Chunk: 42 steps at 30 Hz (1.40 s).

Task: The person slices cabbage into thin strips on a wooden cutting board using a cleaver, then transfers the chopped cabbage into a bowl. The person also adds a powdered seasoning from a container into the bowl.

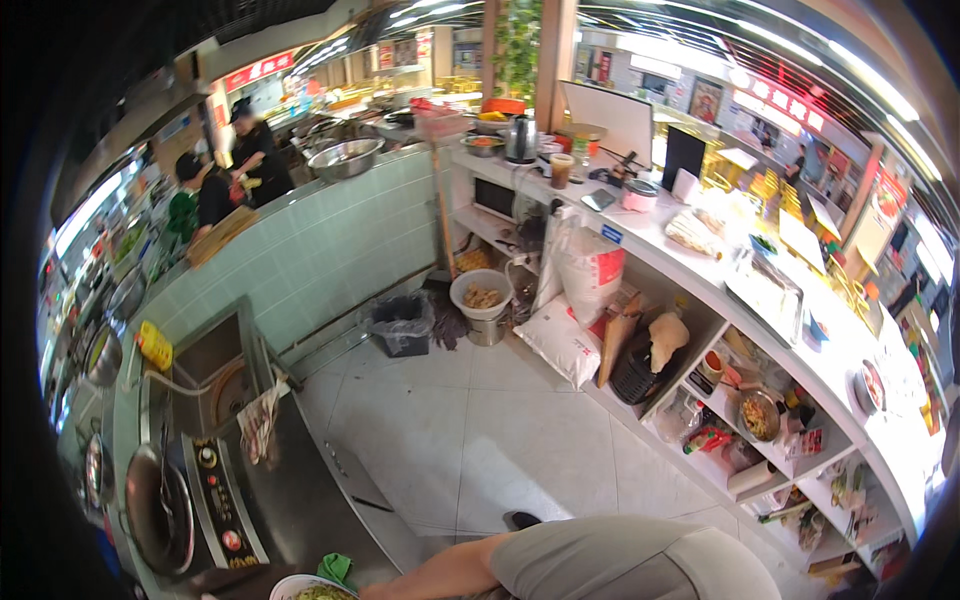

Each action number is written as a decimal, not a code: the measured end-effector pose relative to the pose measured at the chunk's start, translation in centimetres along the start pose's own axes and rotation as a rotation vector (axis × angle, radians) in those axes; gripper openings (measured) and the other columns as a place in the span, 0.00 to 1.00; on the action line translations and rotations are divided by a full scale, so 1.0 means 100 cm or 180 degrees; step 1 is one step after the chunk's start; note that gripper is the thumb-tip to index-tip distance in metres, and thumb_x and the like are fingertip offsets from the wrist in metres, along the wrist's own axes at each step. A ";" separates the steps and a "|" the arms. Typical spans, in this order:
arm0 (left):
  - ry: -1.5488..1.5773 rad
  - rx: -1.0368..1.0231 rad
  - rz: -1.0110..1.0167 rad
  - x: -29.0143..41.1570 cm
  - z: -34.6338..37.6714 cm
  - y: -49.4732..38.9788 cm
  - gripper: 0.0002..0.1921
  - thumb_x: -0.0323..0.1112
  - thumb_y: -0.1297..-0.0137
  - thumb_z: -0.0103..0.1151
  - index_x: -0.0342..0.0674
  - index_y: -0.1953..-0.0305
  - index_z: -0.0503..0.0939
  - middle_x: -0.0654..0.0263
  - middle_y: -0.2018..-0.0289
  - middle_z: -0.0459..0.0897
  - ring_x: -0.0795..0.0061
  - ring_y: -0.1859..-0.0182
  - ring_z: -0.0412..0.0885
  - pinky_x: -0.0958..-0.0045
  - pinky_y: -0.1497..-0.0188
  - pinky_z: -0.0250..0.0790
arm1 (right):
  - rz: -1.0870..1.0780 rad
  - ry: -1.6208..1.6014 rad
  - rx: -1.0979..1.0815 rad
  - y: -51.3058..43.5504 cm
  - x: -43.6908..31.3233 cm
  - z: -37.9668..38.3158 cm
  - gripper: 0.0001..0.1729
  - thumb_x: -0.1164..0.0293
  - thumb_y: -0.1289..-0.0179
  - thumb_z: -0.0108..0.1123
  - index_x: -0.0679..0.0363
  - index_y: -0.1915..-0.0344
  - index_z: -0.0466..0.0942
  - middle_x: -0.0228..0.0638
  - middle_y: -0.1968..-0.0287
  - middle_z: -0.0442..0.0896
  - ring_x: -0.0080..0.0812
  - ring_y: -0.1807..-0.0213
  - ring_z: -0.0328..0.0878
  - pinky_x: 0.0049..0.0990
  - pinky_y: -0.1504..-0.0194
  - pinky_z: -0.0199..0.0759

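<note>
A forearm below a grey short sleeve [600, 551] reaches left along the bottom edge; I take it to be my right arm. My right hand [372, 592] is mostly cut off by the frame's edge. It lies right beside a white bowl [279, 588] of shredded greenish food [322, 593]; whether it grips the rim is hidden. Against the bowl's far side lies a green cloth [334, 568]. Both rest at the near end of a steel stove counter [292, 495]. My left hand is out of view.
A wok [139, 517] with a ladle sits beyond the control panel [217, 495]. A rag [259, 424] hangs near the sink [217, 367]. On the floor stand a lined bin [401, 326], a bowl-topped bucket [487, 330] and sacks [559, 337]. White shelving [720, 326] runs right. Two people work beyond the tiled wall [337, 240].
</note>
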State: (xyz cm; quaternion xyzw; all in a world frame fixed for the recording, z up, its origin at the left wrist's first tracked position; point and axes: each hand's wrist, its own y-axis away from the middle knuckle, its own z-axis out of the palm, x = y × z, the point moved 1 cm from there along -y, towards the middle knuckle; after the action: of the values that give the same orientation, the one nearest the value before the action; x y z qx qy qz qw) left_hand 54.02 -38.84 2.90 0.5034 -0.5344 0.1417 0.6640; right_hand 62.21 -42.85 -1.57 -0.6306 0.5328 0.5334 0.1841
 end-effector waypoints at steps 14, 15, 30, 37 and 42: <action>-0.1322 -0.1051 -0.0270 0.003 0.288 -0.005 0.24 0.46 0.18 0.58 0.34 0.33 0.75 0.49 0.35 0.83 0.45 0.28 0.78 0.41 0.26 0.73 | 0.1905 0.0894 0.2317 0.632 0.311 -0.175 0.21 0.55 0.28 0.62 0.58 0.47 0.84 0.49 0.48 0.90 0.54 0.47 0.88 0.53 0.48 0.83; -0.1400 -0.1063 -0.0248 0.004 0.306 -0.008 0.24 0.46 0.18 0.58 0.34 0.33 0.75 0.49 0.36 0.84 0.45 0.28 0.78 0.41 0.26 0.73 | 0.2055 0.0620 0.2595 0.715 0.326 -0.189 0.18 0.57 0.28 0.62 0.58 0.50 0.85 0.49 0.52 0.90 0.55 0.49 0.89 0.53 0.49 0.83; -0.1971 -0.3216 0.2368 0.335 1.085 -0.024 0.19 0.36 0.25 0.67 0.34 0.39 0.79 0.65 0.60 0.85 0.78 0.66 0.82 0.75 0.65 0.74 | 0.4222 0.1760 0.5846 1.143 0.353 -0.291 0.23 0.46 0.33 0.72 0.56 0.61 0.83 0.40 0.57 0.85 0.48 0.49 0.83 0.44 0.44 0.77; -0.2285 -0.2613 0.3317 0.319 1.312 -0.041 0.29 0.51 0.43 0.79 0.32 0.50 0.86 0.52 0.51 0.93 0.56 0.53 0.91 0.58 0.46 0.81 | 0.4636 0.1172 0.5612 1.146 0.345 -0.303 0.28 0.40 0.30 0.66 0.55 0.61 0.83 0.41 0.56 0.86 0.48 0.48 0.84 0.46 0.46 0.79; -0.2218 -0.3640 0.1694 0.316 1.335 -0.044 0.16 0.48 0.35 0.68 0.40 0.62 0.84 0.62 0.66 0.89 0.64 0.66 0.90 0.65 0.63 0.80 | 0.4678 0.1226 0.5368 1.149 0.344 -0.305 0.28 0.39 0.28 0.64 0.55 0.61 0.83 0.38 0.56 0.86 0.45 0.48 0.84 0.44 0.46 0.79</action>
State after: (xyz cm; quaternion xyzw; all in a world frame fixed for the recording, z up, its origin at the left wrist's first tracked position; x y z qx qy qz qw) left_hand -6.17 -161.39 17.11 -0.0543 -0.8103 -0.1722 0.5575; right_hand -27.75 -125.47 18.26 0.0884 0.9827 -0.1226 0.1074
